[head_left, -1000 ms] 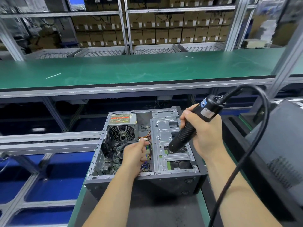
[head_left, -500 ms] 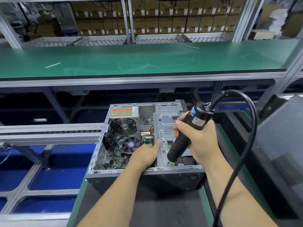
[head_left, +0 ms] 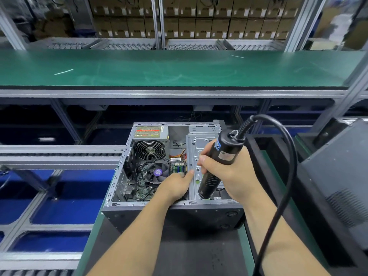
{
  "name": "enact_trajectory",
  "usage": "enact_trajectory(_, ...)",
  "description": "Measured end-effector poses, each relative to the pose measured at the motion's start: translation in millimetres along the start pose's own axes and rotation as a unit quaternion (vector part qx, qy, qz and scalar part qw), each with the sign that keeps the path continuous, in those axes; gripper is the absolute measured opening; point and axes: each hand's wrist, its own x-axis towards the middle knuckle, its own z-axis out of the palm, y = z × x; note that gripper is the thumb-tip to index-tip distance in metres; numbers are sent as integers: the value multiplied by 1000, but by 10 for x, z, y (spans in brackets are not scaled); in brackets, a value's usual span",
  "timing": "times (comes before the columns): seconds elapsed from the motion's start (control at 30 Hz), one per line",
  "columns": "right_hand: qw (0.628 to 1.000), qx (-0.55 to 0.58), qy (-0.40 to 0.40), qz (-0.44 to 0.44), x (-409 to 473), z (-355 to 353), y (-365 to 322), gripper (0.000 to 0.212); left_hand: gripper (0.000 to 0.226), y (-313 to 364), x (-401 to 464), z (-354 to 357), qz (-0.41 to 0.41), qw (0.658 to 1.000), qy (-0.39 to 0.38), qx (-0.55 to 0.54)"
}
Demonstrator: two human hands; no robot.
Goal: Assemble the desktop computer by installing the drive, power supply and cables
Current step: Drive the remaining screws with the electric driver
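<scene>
Driving a screw at the drive cage (head_left: 201, 156), open computer case (head_left: 173, 212) at frame centre.
Right hand (head_left: 225, 170) clenched round electric screwdriver (head_left: 219, 162), tip down on cage. Left hand (head_left: 175, 186) at 9 o'clock of it, fingers straight, fingertip touching cage edge. Power supply (head_left: 150, 140) seated at case's 11 o'clock.

Stacked cardboard boxes (head_left: 203, 26) fill the far shelving — below them, a green conveyor belt (head_left: 159, 68).

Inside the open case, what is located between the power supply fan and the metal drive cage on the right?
In the head view, coloured cables and green memory slots lie between the power supply fan and the drive cage.
</scene>
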Motion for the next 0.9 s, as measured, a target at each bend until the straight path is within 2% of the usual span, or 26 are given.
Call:
enact_trajectory(0.13,999,-10,-28,16,29,5,-46,7,62,-4,-11,1,-6,1000,2,-16)
enact_trajectory(0.43,997,-64,-11,46,100,133,-56,8,63,2,-19,-20,10,1000,-12,4)
enact_trajectory(0.53,998,-50,-11,41,107,112,-59,10,64,1,-17,-26,-3,1000,-9,-17)
enact_trajectory(0.77,999,-15,-33,37,112,87,-63,3,49,48,1,-16,-2,998,-31,-63)
enact_trajectory(0.9,996,-35,-65,39,146,106,-50,11,43,66,-3,-4,-31,992,-19,-119)
